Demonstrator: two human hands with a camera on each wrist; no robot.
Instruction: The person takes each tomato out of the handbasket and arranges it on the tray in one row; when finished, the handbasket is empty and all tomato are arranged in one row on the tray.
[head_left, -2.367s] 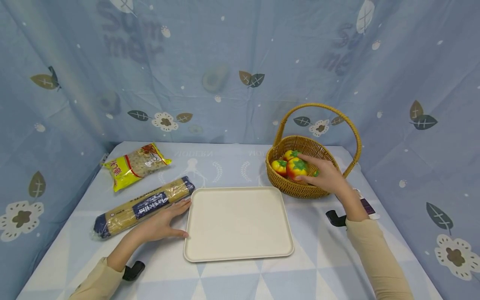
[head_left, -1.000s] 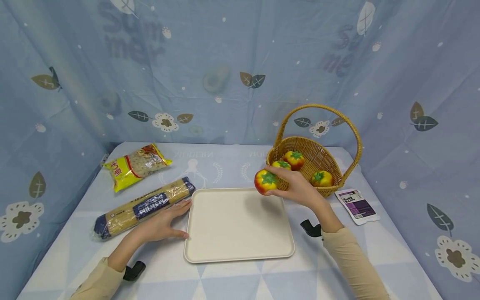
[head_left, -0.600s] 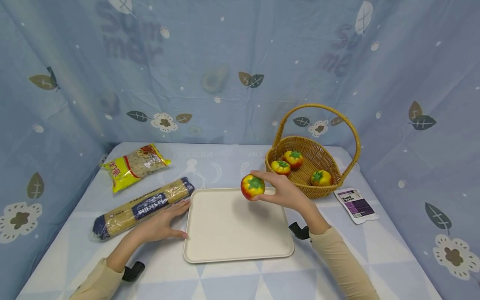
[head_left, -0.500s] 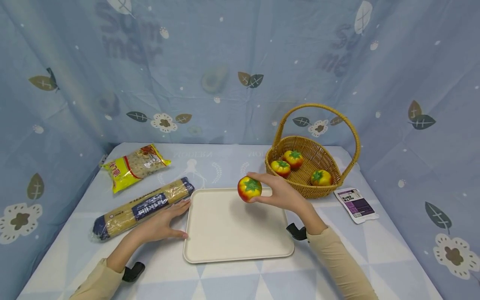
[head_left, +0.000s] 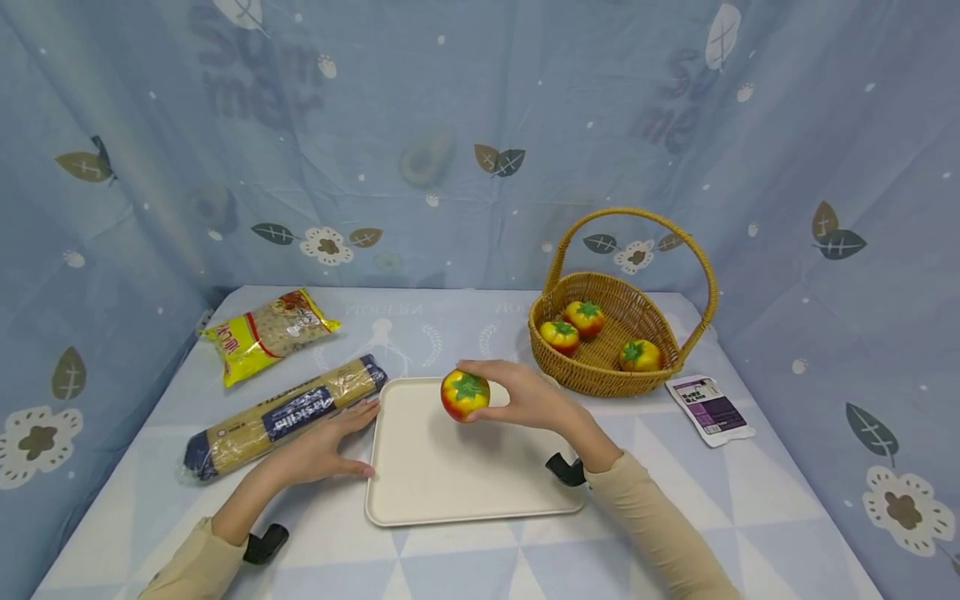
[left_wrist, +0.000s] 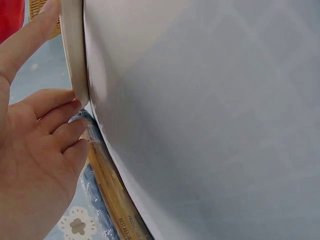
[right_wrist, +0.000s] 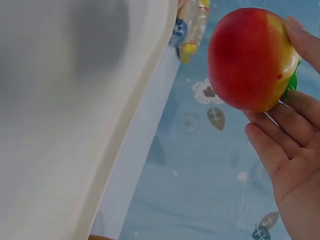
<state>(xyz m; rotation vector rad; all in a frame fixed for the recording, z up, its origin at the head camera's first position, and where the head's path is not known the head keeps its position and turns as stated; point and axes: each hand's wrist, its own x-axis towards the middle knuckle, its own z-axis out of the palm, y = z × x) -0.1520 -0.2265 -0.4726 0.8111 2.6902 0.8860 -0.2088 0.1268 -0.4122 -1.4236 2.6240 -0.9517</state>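
My right hand (head_left: 532, 402) pinches a red-and-yellow tomato-like fruit with a green leafy top (head_left: 464, 396) between thumb and fingers. It hangs over the back part of a cream tray (head_left: 465, 487), which shows its shadow. In the right wrist view the fruit (right_wrist: 242, 60) turns its red underside to the camera, away from the tray surface. My left hand (head_left: 318, 450) lies at the tray's left edge, fingers extended; in the left wrist view its fingertips touch the tray rim (left_wrist: 75, 55). Three similar fruits, one of them a yellow-red fruit (head_left: 640, 356), lie in a wicker basket (head_left: 592, 382).
The basket, with its tall arched handle, stands behind the tray on the right. A white-and-purple packet (head_left: 709, 410) lies beside it. Left of the tray are a long pack of noodles (head_left: 292, 414) and a yellow-ended clear bag (head_left: 273, 333). A patterned curtain (head_left: 420, 167) encloses the table.
My right hand took the fruit out of the basket and carried it left and nearer, over the tray. My left hand has stayed at the tray's left edge.
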